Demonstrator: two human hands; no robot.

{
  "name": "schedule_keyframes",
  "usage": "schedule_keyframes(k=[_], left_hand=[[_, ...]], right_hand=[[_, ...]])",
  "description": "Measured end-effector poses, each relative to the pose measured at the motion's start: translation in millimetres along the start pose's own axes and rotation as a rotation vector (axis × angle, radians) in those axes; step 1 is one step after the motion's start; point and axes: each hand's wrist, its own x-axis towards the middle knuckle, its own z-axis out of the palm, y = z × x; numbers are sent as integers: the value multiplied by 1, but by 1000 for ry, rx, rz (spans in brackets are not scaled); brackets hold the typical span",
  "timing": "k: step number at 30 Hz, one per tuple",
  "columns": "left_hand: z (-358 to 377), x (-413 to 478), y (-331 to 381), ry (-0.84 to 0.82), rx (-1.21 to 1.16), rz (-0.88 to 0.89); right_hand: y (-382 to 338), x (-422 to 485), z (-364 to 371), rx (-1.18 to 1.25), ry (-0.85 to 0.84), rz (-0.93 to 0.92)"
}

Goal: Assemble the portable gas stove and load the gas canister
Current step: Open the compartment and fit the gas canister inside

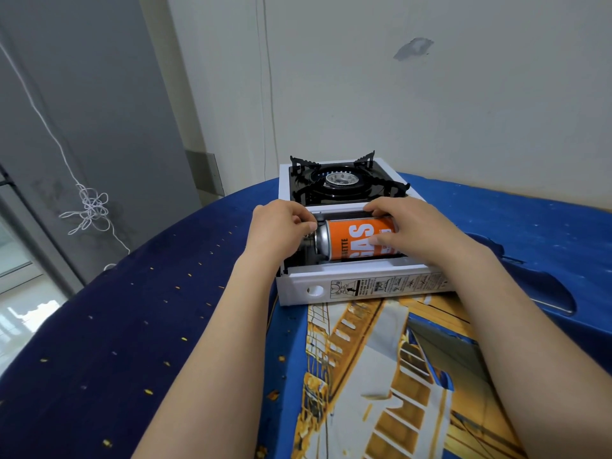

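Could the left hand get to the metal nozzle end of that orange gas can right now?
Probably yes. The left hand is already at the silver neck end of the gas canister, its fingers curled beside it. The stove compartment is open on top, so nothing seems to block the way. The right hand grips the canister's body further along.

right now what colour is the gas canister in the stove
Orange with white lettering and a silver metal top; the gas canister shows best in the head view.

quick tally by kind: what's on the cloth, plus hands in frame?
Portable stove: 1
Gas canister, lying in the stove's open bay: 1
Hands, left hand and right hand, both on the canister end of the stove: 2
Total: 4
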Motion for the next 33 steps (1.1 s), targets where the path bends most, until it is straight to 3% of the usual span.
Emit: schedule_keyframes(k=[33], left_hand=[[4, 1, -2, 41, 79, 35]], right_hand=[[0, 0, 1, 8, 23, -23]])
